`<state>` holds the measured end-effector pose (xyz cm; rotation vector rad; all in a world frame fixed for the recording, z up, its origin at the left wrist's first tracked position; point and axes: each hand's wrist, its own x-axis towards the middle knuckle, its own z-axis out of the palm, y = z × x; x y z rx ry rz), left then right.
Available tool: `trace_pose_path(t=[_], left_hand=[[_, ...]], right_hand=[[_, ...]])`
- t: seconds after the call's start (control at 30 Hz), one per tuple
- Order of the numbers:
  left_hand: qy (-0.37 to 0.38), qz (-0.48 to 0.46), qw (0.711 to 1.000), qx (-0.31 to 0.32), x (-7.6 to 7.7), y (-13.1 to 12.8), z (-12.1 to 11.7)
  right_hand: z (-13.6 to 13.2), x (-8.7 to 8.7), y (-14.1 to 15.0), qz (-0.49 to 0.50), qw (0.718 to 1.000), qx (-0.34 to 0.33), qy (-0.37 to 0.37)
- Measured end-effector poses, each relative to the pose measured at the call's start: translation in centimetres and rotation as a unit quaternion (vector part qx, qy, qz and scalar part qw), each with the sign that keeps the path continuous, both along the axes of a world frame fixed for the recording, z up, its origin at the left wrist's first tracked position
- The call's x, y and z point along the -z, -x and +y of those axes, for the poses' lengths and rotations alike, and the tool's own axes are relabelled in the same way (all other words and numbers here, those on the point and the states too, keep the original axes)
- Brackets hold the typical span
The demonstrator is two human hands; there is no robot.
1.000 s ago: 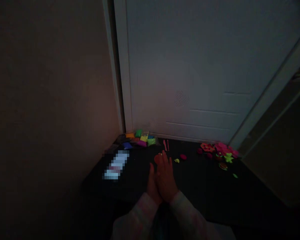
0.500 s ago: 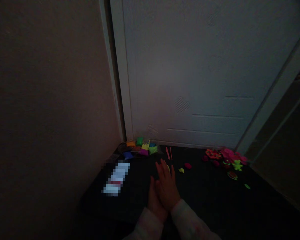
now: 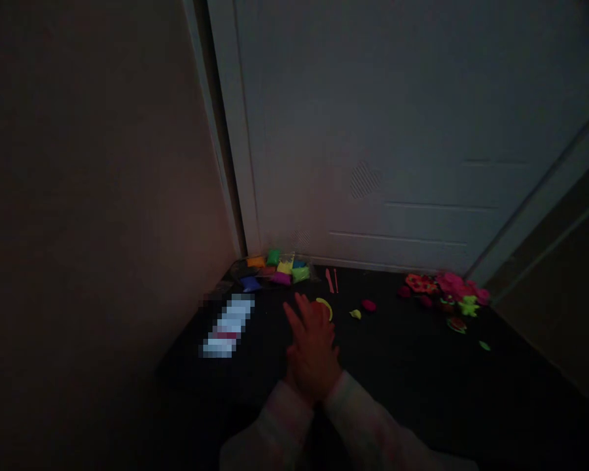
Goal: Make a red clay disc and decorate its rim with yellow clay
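My right hand (image 3: 315, 353) lies across my left hand, palms pressed together above the black table top. Its fingers are stretched out, with gaps between some of them. Most of my left hand (image 3: 291, 374) is hidden underneath, and its fingers cannot be made out. Whatever may be between the palms does not show. Just beyond the fingertips is a curved yellow strip (image 3: 329, 307), partly covered by the hand. To the right of it lie a small yellow piece (image 3: 355, 314) and a dark pink oval lump (image 3: 369, 305).
Bags of coloured clay (image 3: 281, 278) lie at the back left, with pink modelling tools (image 3: 330, 280) beside them. A pixelated pale sheet (image 3: 230, 326) rests at left. Pink flower-like shapes (image 3: 452, 286) and a yellow-green figure (image 3: 468, 305) sit at the right. A white door (image 3: 373, 118) stands behind.
My right hand has turned and shifted left over my left hand, which is now more hidden. More of the yellow strip shows. The view has tilted slightly downward.
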<state>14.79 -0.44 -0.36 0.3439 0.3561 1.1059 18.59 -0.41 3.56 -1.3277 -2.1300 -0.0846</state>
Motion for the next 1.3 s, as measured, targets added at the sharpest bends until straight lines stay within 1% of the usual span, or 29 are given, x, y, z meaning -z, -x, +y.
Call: trace_pose_path(t=[0.07,0.17,0.23,0.27,0.33,0.37,0.4,0.43,0.5,0.53,0.6,0.67,0.73,0.8,0.87,0.97,1.07,1.13,1.2,1.3], left_hand=[[0.009,-0.035,0.998,0.046,-0.4,0.2,0.2],[-0.002,-0.079,0.995,0.067,-1.2,0.5,0.7],[-0.011,-0.086,0.994,0.07,-1.2,0.6,0.8],[-0.012,-0.081,0.995,0.053,-1.1,0.6,0.8],[-0.012,-0.067,0.998,-0.012,-0.8,0.4,0.6],[-0.01,-0.062,0.997,-0.033,-0.7,0.3,0.5],[-0.009,-0.06,0.997,-0.038,-0.7,0.2,0.5],[-0.006,-0.06,0.998,-0.025,-0.8,0.0,0.4],[0.003,-0.062,0.998,0.033,-1.3,-0.3,0.7],[0.011,-0.065,0.996,0.056,-1.6,-0.4,0.9],[0.05,-0.071,0.993,0.079,-2.1,-0.4,1.5],[0.109,-0.065,0.989,0.079,-2.1,-0.3,2.0],[0.155,-0.051,0.985,0.063,-1.9,-0.2,2.3],[0.163,-0.048,0.984,0.043,-1.9,-0.1,2.5],[0.158,-0.043,0.986,0.032,-2.0,0.0,2.5],[0.152,-0.008,0.987,0.04,-2.5,-0.2,2.5],[0.136,0.029,0.988,0.059,-2.7,-0.3,2.5],[0.12,0.062,0.99,0.041,-2.8,0.0,2.5],[0.101,0.115,0.988,-0.005,-2.8,0.8,2.7],[0.075,0.204,0.973,-0.076,-2.8,2.4,3.2]], right_hand=[[1.0,-0.3,-0.5,0.006,1.0,0.023,-0.014],[2.1,-0.1,-1.8,-0.009,0.999,0.041,-0.012],[1.9,0.3,-2.3,-0.024,0.999,0.03,-0.005],[1.5,0.5,-2.4,-0.034,0.999,0.014,-0.002],[0.8,0.6,-2.2,-0.046,0.999,-0.022,0.001],[0.5,0.5,-2.0,-0.047,0.998,-0.034,-0.002],[0.4,0.4,-1.9,-0.046,0.998,-0.041,-0.006],[0.5,0.2,-1.8,-0.044,0.998,-0.039,-0.012],[1.2,-0.3,-2.2,-0.041,0.999,-0.02,-0.028],[1.7,-0.5,-2.6,-0.04,0.998,-0.009,-0.037],[2.5,-0.9,-3.8,-0.036,0.998,0.009,-0.053],[2.9,-1.2,-5.4,-0.016,0.998,0.021,-0.064],[2.7,-1.2,-7.1,0.019,0.997,0.032,-0.064],[2.1,-1.0,-8.3,0.049,0.997,0.036,-0.05],[1.3,-0.5,-8.6,0.051,0.998,0.016,-0.018],[0.3,0.5,-7.9,0.017,0.998,-0.048,0.047],[0.1,1.1,-7.2,0.008,0.994,-0.082,0.075],[0.1,1.2,-7.6,0.007,0.995,-0.07,0.075],[0.1,1.3,-8.5,-0.008,0.996,-0.041,0.076],[-0.5,1.8,-9.7,-0.063,0.994,0.003,0.092]])
